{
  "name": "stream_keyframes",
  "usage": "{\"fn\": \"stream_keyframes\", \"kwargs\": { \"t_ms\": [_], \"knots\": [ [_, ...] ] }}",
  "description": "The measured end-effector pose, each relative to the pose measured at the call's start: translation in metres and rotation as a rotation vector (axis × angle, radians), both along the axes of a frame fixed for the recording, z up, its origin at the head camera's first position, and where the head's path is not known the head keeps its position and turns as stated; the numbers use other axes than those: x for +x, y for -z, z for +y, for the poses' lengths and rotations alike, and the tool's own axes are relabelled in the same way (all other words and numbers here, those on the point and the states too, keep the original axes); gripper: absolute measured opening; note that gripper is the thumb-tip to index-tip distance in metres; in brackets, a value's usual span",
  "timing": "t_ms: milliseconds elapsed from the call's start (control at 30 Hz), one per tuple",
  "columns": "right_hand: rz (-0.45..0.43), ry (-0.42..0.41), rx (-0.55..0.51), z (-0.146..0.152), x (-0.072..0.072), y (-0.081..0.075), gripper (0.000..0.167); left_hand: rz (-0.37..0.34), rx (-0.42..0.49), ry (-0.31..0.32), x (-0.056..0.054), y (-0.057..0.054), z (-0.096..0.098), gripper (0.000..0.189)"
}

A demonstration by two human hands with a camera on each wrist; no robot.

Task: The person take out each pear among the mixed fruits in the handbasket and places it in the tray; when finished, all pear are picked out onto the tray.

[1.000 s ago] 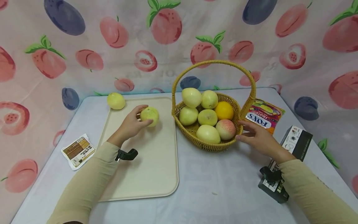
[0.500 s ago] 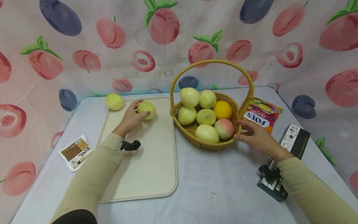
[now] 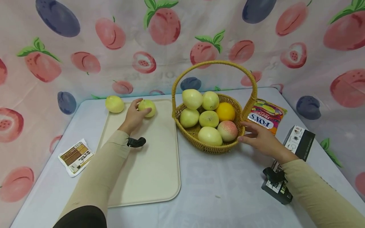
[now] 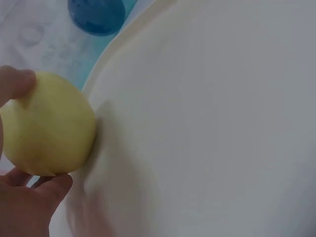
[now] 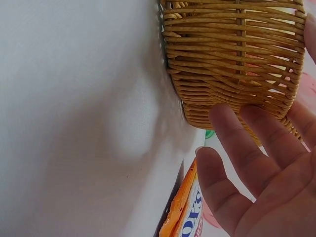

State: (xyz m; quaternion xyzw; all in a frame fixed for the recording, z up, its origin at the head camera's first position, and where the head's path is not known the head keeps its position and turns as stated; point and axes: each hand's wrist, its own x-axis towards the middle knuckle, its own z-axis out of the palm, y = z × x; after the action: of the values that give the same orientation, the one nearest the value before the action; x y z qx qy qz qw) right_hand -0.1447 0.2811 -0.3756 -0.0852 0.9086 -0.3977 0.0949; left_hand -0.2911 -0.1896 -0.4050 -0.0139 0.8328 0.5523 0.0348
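My left hand (image 3: 134, 116) grips a round yellow-green fruit (image 3: 149, 108) at the far end of a cream tray (image 3: 148, 177). In the left wrist view, thumb and fingers lie on opposite sides of the fruit (image 4: 54, 126); I cannot tell whether it touches the tray. My right hand (image 3: 260, 139) rests at the right side of a wicker basket (image 3: 196, 144), its fingers fairly straight against the weave in the right wrist view. The basket holds several pale green fruits (image 3: 210, 136), an orange (image 3: 225, 111) and a peach (image 3: 228, 130).
Another yellow-green fruit (image 3: 114, 104) sits at the tray's far left corner. A flat brown-and-white packet (image 3: 76, 157) lies left of the tray. Right of the basket are a Fox's sweets bag (image 3: 266, 115) and a long black-and-white box (image 3: 299, 144), partly under my right forearm.
My left hand has carried the yellow-green fruit away from me, toward the tray's far edge. The right hand stays at the basket. The whole view has shifted slightly.
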Motion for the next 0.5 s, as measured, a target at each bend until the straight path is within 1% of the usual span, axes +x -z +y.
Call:
{"fn": "stream_keyframes", "kwargs": {
  "t_ms": [233, 500],
  "knots": [
    [-0.007, 0.006, 0.003, 0.001, 0.000, 0.001, 0.074, -0.004, 0.009, -0.032, -0.011, 0.005, 0.003, 0.078],
    [-0.010, 0.007, -0.009, 0.001, 0.001, 0.002, 0.074, 0.000, 0.019, -0.065, -0.023, 0.005, 0.005, 0.078]
  ]
}}
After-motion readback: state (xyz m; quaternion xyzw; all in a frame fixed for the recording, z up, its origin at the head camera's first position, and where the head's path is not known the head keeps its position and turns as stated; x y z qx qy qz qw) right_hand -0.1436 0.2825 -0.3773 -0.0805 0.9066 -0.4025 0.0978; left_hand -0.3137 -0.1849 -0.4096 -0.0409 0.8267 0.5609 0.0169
